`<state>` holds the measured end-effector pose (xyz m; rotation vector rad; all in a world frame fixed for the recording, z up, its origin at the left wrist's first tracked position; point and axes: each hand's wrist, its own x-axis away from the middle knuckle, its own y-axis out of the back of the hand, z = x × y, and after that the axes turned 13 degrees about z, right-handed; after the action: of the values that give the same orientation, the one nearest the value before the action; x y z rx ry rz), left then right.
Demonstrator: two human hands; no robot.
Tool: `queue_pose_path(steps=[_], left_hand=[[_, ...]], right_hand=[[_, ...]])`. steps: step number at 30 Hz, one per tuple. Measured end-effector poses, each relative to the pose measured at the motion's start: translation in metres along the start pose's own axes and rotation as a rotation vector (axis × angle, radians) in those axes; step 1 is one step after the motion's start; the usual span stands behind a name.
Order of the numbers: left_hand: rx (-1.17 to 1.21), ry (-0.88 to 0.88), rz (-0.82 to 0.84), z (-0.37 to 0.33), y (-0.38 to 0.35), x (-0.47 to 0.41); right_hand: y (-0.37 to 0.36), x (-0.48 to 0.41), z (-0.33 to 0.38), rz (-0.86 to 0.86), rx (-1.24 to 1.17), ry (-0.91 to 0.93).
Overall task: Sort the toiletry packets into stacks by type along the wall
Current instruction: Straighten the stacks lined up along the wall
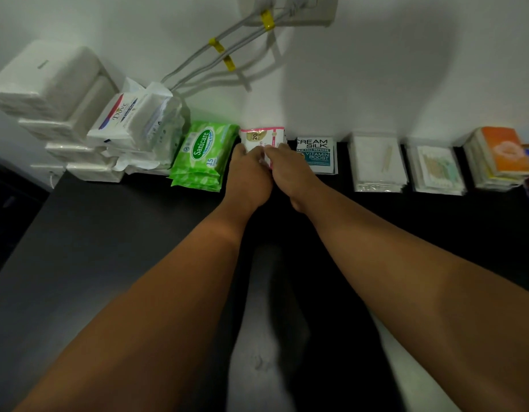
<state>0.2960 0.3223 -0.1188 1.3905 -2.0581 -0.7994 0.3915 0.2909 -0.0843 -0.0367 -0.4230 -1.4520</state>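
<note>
Both my hands meet on a pink-and-white sachet stack that stands against the white wall. My left hand grips its left side and my right hand pinches its right edge; the fingertips hide the lower half. Left of it lies a stack of green Sanicare wipes packs. To its right sit Cream Silk sachets, then a clear packet stack, another pale packet stack and an orange-topped stack.
White Dove packets and white tissue packs pile at the far left. Grey cables with yellow ties run down the wall from an outlet. The black tabletop ends at a left edge.
</note>
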Motion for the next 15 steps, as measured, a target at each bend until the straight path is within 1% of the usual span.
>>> queue_pose_path(steps=[1,6,9,11,15], left_hand=[[0.013,-0.013,-0.012,0.002,0.000,-0.002],[0.141,0.028,-0.012,0.003,0.002,0.013],[0.163,-0.028,-0.025,0.006,-0.003,0.035],[0.182,-0.049,-0.007,0.014,-0.005,0.051],[0.243,-0.001,0.069,0.029,-0.009,0.076]], right_hand=[[-0.001,0.004,0.003,0.002,-0.004,-0.012],[-0.006,0.009,-0.005,-0.047,-0.020,-0.002],[-0.013,0.024,-0.013,-0.082,-0.199,-0.018],[-0.020,0.041,-0.021,-0.059,-0.254,-0.010],[-0.025,0.069,-0.033,-0.035,-0.274,0.003]])
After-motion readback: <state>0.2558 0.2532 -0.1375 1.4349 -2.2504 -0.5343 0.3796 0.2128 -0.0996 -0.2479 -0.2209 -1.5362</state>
